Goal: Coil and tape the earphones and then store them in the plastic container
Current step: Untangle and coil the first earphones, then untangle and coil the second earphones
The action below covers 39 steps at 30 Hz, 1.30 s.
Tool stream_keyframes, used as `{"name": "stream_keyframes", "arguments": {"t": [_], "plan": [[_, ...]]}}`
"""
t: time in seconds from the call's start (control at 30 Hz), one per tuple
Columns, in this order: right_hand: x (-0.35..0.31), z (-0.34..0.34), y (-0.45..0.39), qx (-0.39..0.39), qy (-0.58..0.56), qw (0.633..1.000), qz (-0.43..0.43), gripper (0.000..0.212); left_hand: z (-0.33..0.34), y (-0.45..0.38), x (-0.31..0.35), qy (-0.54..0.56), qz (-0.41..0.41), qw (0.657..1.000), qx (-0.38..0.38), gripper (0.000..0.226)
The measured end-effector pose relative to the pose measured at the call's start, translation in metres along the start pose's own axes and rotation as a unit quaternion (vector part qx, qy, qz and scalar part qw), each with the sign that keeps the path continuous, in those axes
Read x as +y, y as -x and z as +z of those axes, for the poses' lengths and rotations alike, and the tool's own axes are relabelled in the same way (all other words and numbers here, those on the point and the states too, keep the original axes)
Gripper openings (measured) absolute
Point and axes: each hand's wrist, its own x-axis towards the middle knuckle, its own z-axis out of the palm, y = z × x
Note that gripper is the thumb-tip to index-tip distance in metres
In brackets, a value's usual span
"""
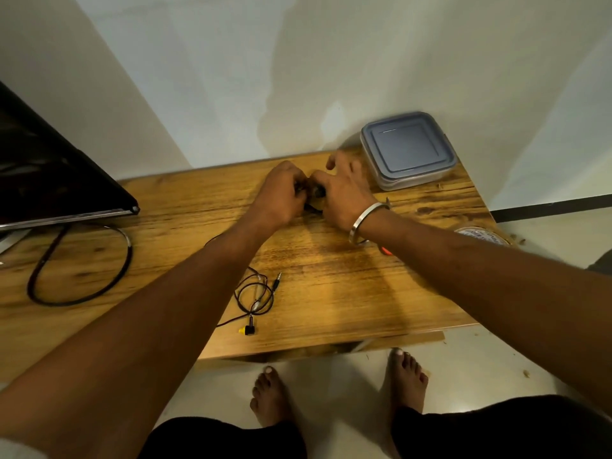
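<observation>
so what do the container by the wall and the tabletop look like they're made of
The square grey-lidded container looks like plastic: translucent walls, a smooth moulded lid with soft sheen. The brown table looks like wood or wood-grain laminate: streaky grain, glossy finish; which one is unclear.

One head-worn wide-angle camera looks steeply down, facing twelve o'clock, close over a wooden table (331,293) against a wall (298,77).

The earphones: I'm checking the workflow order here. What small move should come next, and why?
Probably finish binding the dark bundle that both hands, left hand and right hand, hold together. The plastic container still has its lid on, and another earphone cable lies loosely looped on the table, so storing seems premature.
</observation>
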Motion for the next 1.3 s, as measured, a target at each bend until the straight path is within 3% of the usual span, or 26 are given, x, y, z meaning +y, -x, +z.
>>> {"name": "stream_keyframes", "arguments": {"t": [0.27,0.4,0.57,0.83,1.3], "plan": [[0.013,-0.001,-0.011,0.009,0.032,0.999,0.036,0.021,0.003,-0.002,-0.004,-0.002,0.005,1.000,0.007,0.008],[0.013,-0.002,-0.012,0.000,-0.033,0.999,0.037,0.023,0.000,-0.001,0.000,0.014,0.013,1.000,0.011,0.010],[0.008,-0.006,-0.007,0.036,-0.083,0.994,0.058,0.028,-0.013,0.012,0.003,0.040,-0.002,0.998,0.048,0.028],[-0.026,-0.011,0.025,0.018,-0.109,0.994,0.021,0.034,-0.030,0.057,-0.010,0.002,-0.016,1.000,0.021,0.030],[-0.095,0.018,0.109,-0.139,-0.088,0.985,-0.043,0.036,-0.050,0.177,-0.028,0.003,-0.081,0.997,0.002,0.027]]}}
